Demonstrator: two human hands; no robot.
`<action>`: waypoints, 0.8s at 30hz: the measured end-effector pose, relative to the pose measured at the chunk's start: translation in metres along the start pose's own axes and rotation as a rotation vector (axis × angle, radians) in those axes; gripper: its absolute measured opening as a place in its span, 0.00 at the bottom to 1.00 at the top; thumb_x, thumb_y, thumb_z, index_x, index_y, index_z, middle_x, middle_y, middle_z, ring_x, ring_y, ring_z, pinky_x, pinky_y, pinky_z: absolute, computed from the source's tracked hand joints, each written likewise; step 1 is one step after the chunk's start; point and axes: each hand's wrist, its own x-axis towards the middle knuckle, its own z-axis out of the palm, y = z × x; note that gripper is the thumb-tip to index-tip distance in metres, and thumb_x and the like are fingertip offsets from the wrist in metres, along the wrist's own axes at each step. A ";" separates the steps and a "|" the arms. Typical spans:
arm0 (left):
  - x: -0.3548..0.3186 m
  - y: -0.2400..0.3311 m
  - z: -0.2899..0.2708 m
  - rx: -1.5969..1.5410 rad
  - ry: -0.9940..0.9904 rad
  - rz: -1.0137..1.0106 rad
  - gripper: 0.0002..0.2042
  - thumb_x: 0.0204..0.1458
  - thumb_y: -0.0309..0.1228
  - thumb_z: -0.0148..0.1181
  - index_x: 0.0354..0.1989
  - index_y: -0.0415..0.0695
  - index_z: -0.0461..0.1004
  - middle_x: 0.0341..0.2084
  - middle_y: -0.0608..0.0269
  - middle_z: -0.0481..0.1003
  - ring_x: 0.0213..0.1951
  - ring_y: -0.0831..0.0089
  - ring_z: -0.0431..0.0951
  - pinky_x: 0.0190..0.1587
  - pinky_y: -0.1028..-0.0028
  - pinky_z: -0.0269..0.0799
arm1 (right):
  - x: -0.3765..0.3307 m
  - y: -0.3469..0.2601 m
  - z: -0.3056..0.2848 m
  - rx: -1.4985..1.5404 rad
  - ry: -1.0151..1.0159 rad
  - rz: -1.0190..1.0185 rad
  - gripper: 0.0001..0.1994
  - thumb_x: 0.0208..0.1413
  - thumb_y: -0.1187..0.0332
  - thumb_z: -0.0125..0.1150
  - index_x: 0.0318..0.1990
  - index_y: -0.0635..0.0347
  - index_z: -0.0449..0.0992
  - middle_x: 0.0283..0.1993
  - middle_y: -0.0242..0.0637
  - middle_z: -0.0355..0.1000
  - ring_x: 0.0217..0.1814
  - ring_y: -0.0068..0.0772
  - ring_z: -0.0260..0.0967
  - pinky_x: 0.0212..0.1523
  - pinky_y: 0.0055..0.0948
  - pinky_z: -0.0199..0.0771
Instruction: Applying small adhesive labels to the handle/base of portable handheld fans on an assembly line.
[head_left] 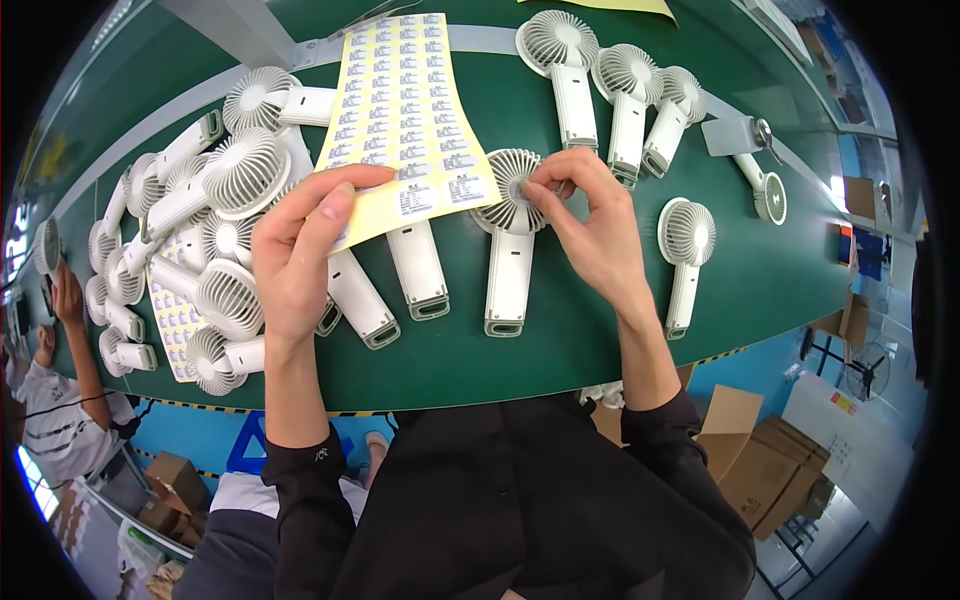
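My left hand (300,235) grips the lower left edge of a yellow-backed sheet of white labels (405,105), thumb on top. The sheet stretches away across the table and covers the heads of two white handheld fans, whose handles (418,270) stick out below it. My right hand (595,215) is closed in a pinch over the round head of another white handheld fan (510,272), which lies with its handle toward me. The fingertips are at the middle of its grille. Whatever they pinch, if anything, is too small to make out.
A heap of white fans (240,175) crowds the left of the green table (590,365), with another label sheet (175,330) under it. Several fans (628,110) lie at the far right, and one fan (685,240) lies nearer. A co-worker's hand (68,295) holds a fan at far left.
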 end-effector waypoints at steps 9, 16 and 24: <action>0.001 0.001 -0.001 -0.010 -0.001 0.005 0.15 0.63 0.32 0.50 0.45 0.35 0.79 0.41 0.58 0.80 0.42 0.78 0.76 0.49 0.80 0.67 | 0.000 0.004 0.006 -0.082 0.052 -0.104 0.05 0.52 0.78 0.65 0.35 0.64 0.75 0.36 0.34 0.70 0.35 0.26 0.66 0.36 0.24 0.67; -0.001 0.002 -0.001 -0.014 -0.015 -0.005 0.14 0.62 0.31 0.50 0.45 0.35 0.79 0.40 0.59 0.80 0.41 0.78 0.76 0.47 0.80 0.68 | -0.002 0.002 0.010 -0.202 0.049 -0.046 0.10 0.50 0.75 0.68 0.39 0.61 0.75 0.38 0.33 0.68 0.36 0.26 0.64 0.37 0.25 0.67; -0.007 0.007 0.000 -0.007 -0.068 -0.009 0.13 0.61 0.30 0.51 0.42 0.35 0.80 0.37 0.58 0.80 0.38 0.79 0.76 0.42 0.81 0.68 | 0.015 0.013 0.003 -0.117 0.029 0.046 0.11 0.55 0.69 0.65 0.44 0.62 0.76 0.37 0.32 0.68 0.33 0.23 0.61 0.34 0.22 0.64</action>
